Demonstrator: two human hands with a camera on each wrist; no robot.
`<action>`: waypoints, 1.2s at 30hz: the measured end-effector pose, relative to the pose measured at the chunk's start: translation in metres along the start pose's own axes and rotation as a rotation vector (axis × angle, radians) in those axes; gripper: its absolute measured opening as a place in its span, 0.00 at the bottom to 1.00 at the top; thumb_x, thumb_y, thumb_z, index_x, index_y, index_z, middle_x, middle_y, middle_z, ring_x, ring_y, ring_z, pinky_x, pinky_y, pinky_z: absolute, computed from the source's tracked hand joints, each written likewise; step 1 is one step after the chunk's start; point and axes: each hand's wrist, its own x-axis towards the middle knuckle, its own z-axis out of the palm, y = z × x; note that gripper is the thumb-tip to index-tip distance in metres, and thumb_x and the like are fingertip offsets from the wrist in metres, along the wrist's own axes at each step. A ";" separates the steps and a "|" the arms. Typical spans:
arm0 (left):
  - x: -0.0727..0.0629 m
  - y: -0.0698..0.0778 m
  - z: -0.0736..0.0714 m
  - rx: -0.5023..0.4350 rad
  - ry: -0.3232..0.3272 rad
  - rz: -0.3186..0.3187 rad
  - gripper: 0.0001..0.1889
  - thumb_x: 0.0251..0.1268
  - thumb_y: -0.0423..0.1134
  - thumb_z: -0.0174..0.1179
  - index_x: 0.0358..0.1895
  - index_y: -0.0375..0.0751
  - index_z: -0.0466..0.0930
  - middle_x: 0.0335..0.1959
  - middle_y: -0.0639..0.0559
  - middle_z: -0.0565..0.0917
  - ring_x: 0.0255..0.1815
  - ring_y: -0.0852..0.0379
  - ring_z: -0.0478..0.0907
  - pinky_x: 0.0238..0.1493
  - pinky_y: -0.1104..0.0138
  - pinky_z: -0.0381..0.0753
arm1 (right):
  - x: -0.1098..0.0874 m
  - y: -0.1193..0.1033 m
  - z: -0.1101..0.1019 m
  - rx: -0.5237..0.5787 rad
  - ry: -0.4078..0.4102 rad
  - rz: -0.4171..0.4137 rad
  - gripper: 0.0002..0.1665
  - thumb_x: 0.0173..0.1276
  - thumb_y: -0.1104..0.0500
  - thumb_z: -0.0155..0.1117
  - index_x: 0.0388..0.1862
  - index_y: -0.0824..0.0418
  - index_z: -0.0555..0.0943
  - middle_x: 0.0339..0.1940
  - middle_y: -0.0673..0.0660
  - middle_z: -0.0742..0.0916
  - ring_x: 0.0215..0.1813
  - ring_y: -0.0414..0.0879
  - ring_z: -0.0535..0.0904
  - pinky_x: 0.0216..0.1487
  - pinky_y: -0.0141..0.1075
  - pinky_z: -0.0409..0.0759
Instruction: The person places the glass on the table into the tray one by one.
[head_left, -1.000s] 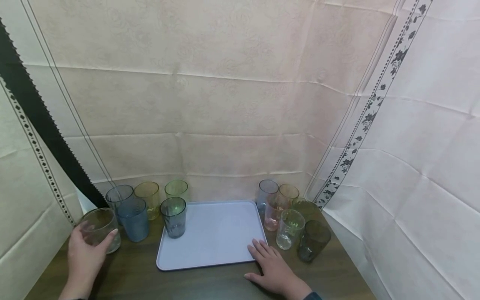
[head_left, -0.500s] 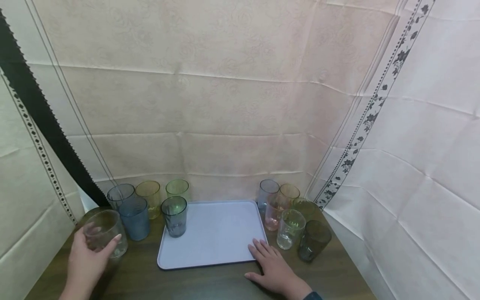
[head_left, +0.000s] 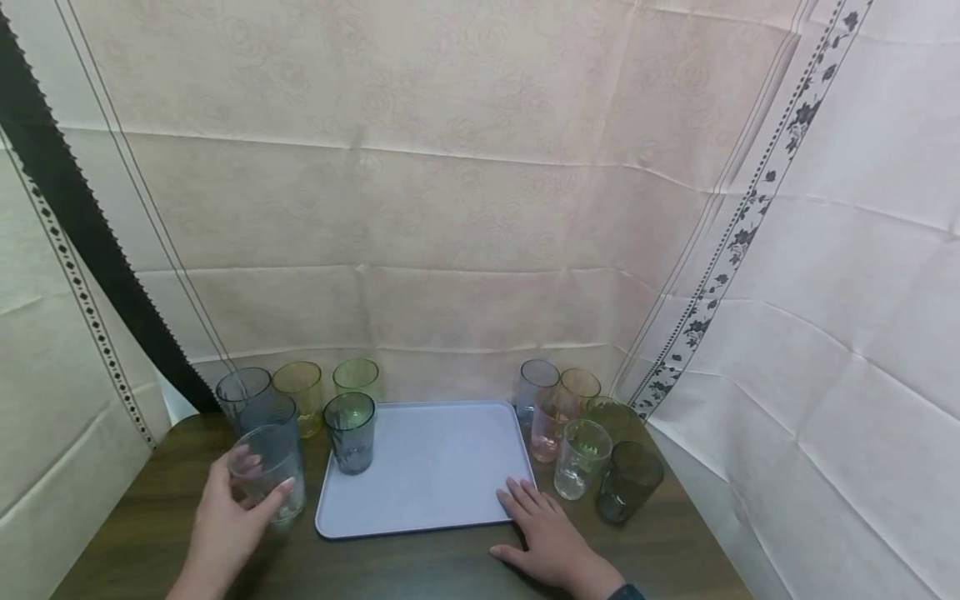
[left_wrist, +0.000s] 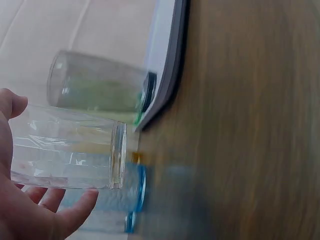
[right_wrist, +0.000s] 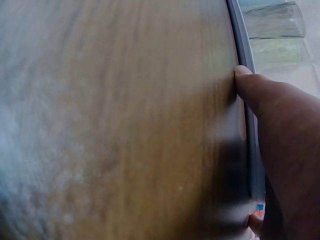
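Observation:
My left hand point(head_left: 228, 521) grips a clear drinking glass point(head_left: 281, 483) between thumb and fingers, left of the white tray point(head_left: 435, 475). The glass is upright and overlaps a blue glass point(head_left: 273, 412) behind it. In the left wrist view the clear glass point(left_wrist: 65, 150) shows its thick base, with the tray's corner beyond. A smoky grey glass point(head_left: 350, 437) stands on the tray's left side. At the tray's front right corner lies my right hand point(head_left: 543, 533), fingers spread and straight, holding nothing. Its thumb point(right_wrist: 255, 87) overlaps the tray's dark edge in the right wrist view.
Behind the blue glass stand another blue glass point(head_left: 238, 392), an amber one point(head_left: 306, 404) and a green one point(head_left: 356, 377). Right of the tray are several more, among them a pink glass point(head_left: 544, 442) and a dark one point(head_left: 628, 483). Pale cloth point(head_left: 480, 208) walls the table point(head_left: 390, 567).
My left hand has carried the clear glass rightward, from the table's left side to in front of the blue glass. The right hand and the tray look the same.

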 end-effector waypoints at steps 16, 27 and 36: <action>-0.008 0.027 0.049 -0.082 -0.214 0.001 0.52 0.71 0.46 0.79 0.84 0.32 0.52 0.77 0.30 0.69 0.77 0.31 0.69 0.73 0.37 0.76 | 0.000 0.001 0.001 -0.009 0.019 -0.006 0.56 0.75 0.17 0.56 0.92 0.44 0.62 0.93 0.52 0.61 0.92 0.58 0.54 0.84 0.68 0.59; -0.007 0.030 0.059 -0.095 -0.277 -0.021 0.52 0.69 0.44 0.80 0.84 0.34 0.52 0.78 0.30 0.67 0.80 0.28 0.66 0.75 0.39 0.74 | 0.000 0.000 -0.001 -0.006 0.005 -0.010 0.57 0.75 0.17 0.56 0.92 0.44 0.62 0.93 0.51 0.60 0.92 0.57 0.53 0.85 0.68 0.59; -0.006 0.024 0.064 -0.056 -0.310 -0.031 0.51 0.69 0.45 0.80 0.82 0.34 0.54 0.78 0.30 0.68 0.82 0.27 0.64 0.76 0.36 0.72 | -0.001 -0.001 -0.002 0.005 0.017 -0.014 0.56 0.76 0.19 0.57 0.92 0.46 0.62 0.93 0.52 0.60 0.92 0.57 0.53 0.85 0.68 0.59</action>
